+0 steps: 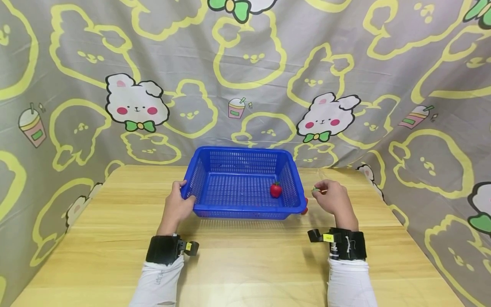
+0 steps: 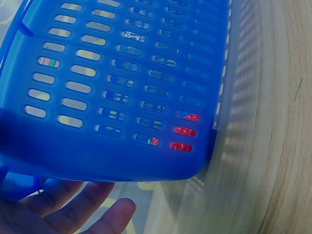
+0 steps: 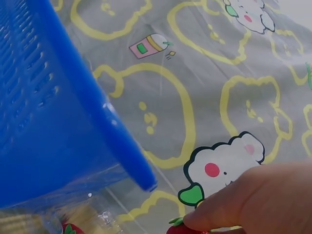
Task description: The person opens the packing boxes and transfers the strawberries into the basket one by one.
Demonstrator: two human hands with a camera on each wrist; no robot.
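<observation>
A blue plastic basket (image 1: 238, 209) with slotted walls sits on the table. My left hand (image 1: 178, 207) grips its near left corner; in the left wrist view, fingers (image 2: 117, 214) show below the rim. Inside the basket, toward the right, lies a red strawberry (image 1: 275, 190) with a green top, its dotted skin showing through the slots in the left wrist view. Right of the basket, my right hand (image 1: 334, 198) pinches another strawberry (image 3: 181, 228) with green leaves, mostly hidden by the fingers. A further red strawberry (image 1: 304, 207) is partly hidden behind the basket's right side.
Clear plastic (image 3: 100, 212) lies beside the basket's right side. The wooden table (image 1: 245, 260) ends at a grey curtain (image 1: 184, 51) printed with cartoon rabbits, close behind the basket.
</observation>
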